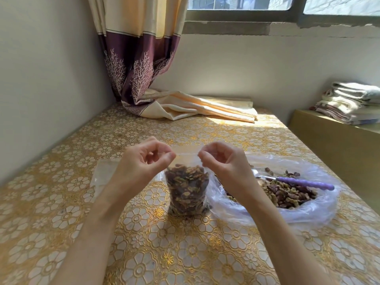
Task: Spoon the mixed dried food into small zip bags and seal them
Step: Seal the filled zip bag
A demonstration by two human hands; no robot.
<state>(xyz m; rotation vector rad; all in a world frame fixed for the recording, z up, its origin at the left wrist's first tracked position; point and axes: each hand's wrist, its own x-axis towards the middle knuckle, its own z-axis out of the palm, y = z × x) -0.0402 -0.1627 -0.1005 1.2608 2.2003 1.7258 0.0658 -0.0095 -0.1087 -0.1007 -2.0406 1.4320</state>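
We work at a counter [61, 212] covered with a gold floral-patterned cloth. On it, near the middle, stands a small zip bag [186, 192] filled with mixed dried food. Just to its right lies a large open plastic bag [308, 214] of the same mix. Empty clear bags [102, 171] lie flat to the left. At the far end, a curtain's hem [185, 109] rests on the surface.

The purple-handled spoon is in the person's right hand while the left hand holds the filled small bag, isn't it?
Not quite. The head view shows the purple-handled spoon lying in the big bag of mixed dried food. The right hand and left hand both pinch the top of the filled small zip bag.
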